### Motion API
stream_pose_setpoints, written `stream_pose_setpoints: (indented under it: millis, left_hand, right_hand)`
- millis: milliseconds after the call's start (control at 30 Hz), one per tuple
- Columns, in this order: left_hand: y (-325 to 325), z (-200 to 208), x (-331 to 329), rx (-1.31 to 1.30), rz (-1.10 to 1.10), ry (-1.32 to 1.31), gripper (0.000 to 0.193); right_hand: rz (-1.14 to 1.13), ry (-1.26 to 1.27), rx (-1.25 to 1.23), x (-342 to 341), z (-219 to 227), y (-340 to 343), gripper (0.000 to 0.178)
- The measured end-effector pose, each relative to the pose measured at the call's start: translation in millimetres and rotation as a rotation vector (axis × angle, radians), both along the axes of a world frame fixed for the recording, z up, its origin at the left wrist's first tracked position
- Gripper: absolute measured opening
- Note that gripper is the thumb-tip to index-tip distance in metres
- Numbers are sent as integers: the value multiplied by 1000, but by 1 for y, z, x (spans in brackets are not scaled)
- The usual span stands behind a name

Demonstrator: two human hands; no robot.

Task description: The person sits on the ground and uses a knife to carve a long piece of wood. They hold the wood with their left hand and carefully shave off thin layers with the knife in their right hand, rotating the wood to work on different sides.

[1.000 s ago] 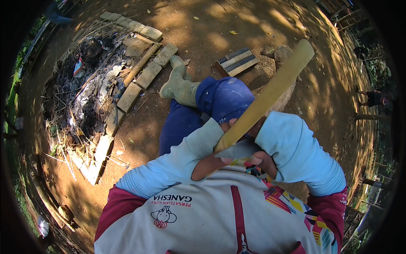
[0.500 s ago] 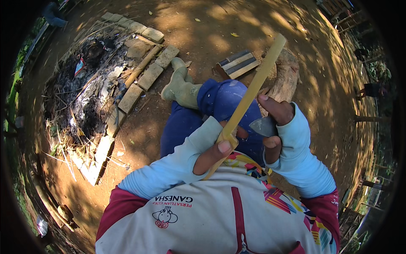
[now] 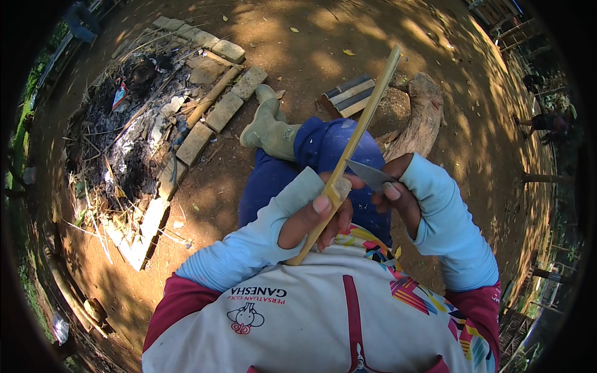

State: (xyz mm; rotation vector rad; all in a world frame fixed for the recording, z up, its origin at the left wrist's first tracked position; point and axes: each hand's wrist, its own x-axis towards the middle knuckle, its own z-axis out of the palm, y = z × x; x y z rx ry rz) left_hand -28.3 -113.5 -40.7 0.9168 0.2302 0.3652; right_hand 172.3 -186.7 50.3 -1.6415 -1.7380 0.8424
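Note:
A long pale strip that looks like split bamboo [image 3: 369, 116] slants across my lap, its lower end against my jacket. My left hand [image 3: 309, 219] is closed around its lower part, thumb on top near a thicker, node-like bump. My right hand [image 3: 398, 198] grips a small knife [image 3: 367, 173] with a grey pointed blade; my fingers hide its handle. The blade's tip points left and meets, or comes very close to, the strip's edge just above my left fingers. Pale blue sleeves cover both wrists and palms.
Beyond my blue trousers and green boots [image 3: 277, 137] lies a thick log [image 3: 418, 118], beside a small slatted wooden piece [image 3: 351, 95]. To the left, blocks [image 3: 224, 110] edge a heap of ash and burnt rubbish [image 3: 134, 124]. A person's legs [image 3: 81, 23] show at the far upper left.
The strip has rolled in my left hand, so its narrow edge now faces up. My right hand has turned and brought the knife blade leftward to the strip.

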Motion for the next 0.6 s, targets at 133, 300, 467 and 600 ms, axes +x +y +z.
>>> stream_pose_setpoints:
  millis: [133,300,467,600]
  left_hand:
    - [-1,2,-1,-19,-5,35,76]
    - [2,0,0,91,-9,34,72]
    - [2,-5,-4,90,-15,46,67]
    - [1,2,-2,84,34,33,62]
  right_hand:
    - [-12,-275,216,-1,3,8,6]
    - [56,-393,316,-9,2,17,7]
    - [141,-404,262,-12,-3,17,14]
    - [82,-412,259,-14,0,20,17]
